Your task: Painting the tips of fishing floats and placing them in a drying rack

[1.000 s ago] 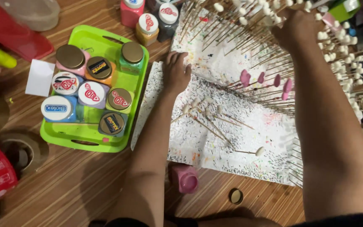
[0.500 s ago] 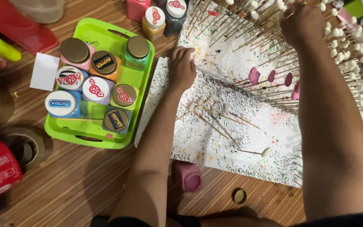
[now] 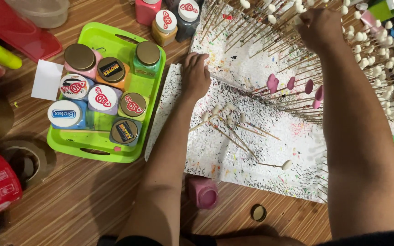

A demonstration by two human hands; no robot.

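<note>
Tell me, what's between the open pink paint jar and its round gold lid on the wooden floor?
Nothing: head view shows bare wooden floor between pink jar and lid.

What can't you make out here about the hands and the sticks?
- Head view: what the right hand grips; its curled fingers and the crowded upright sticks hide it.
- Left hand: its palm hides anything beneath it on the speckled paper.
- Open pink jar: the left forearm partly covers it.

We see speckled white paper sheet (image 3: 270, 150) lying flat, centre frame. Thin wooden sticks with white tips (image 3: 270, 27) crowd upper right, fanned and tilted; few pink-tipped sticks (image 3: 292, 84) among them. Loose sticks (image 3: 233, 127) lie flat mid-sheet.
</note>
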